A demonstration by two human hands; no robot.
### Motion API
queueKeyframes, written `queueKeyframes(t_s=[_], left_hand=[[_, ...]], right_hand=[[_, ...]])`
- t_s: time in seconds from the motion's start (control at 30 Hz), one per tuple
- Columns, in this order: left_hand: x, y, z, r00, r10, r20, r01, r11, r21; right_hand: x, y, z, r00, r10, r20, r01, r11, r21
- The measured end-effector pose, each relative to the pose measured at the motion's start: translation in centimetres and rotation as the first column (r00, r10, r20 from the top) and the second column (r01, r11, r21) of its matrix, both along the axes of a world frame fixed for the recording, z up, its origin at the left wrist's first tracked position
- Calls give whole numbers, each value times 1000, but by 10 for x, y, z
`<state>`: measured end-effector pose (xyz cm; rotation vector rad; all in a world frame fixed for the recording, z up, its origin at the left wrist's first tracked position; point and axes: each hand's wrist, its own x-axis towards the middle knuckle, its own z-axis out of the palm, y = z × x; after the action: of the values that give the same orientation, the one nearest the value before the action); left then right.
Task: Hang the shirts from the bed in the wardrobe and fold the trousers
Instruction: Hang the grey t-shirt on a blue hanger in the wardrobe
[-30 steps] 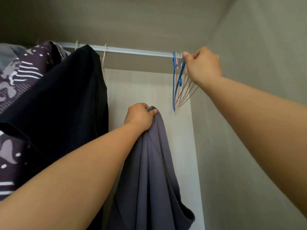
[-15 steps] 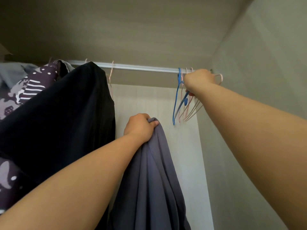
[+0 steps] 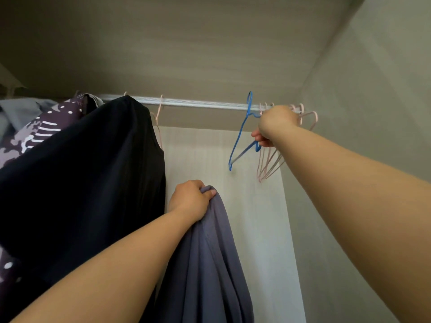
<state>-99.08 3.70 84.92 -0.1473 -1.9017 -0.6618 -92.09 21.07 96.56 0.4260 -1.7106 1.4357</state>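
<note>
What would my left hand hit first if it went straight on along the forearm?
Likely the blue hanger, whose low end hangs up and right of the left hand holding the grey shirt. Depth is unclear; it could miss and reach the back wall.

Two hands (image 3: pixel 190 200) (image 3: pixel 277 123) — one blue hanger (image 3: pixel 239 136), one grey shirt (image 3: pixel 210 264) — one rail (image 3: pixel 198 104).

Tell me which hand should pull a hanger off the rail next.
Right. The right hand is up at the rail, fingers curled among the hangers. The left hand is lower, gripping the grey shirt.
</note>
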Motion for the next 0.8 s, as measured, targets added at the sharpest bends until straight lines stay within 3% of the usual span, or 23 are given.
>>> queueKeyframes(t_s=[0.27,0.37,0.53,0.7,0.8], left_hand=[[-11,-12,-13,994,-102,39,100,994,51],[-13,-19,-20,978,-189,89,178,977,117],[-19,-30,-48,934,-317,167,264,924,277],[-30,-37,-98,887,-393,241,296,886,356],[-34,-42,-125,849,-484,211,336,804,491]], right_hand=[[-26,5,-22,956,-155,-249,206,960,189],[-36,-3,-43,914,-291,-283,343,926,155],[-53,3,-117,934,-159,-319,214,966,147],[-71,14,-215,951,137,-278,-139,990,11],[-80,14,-275,943,235,-234,-256,965,-59]])
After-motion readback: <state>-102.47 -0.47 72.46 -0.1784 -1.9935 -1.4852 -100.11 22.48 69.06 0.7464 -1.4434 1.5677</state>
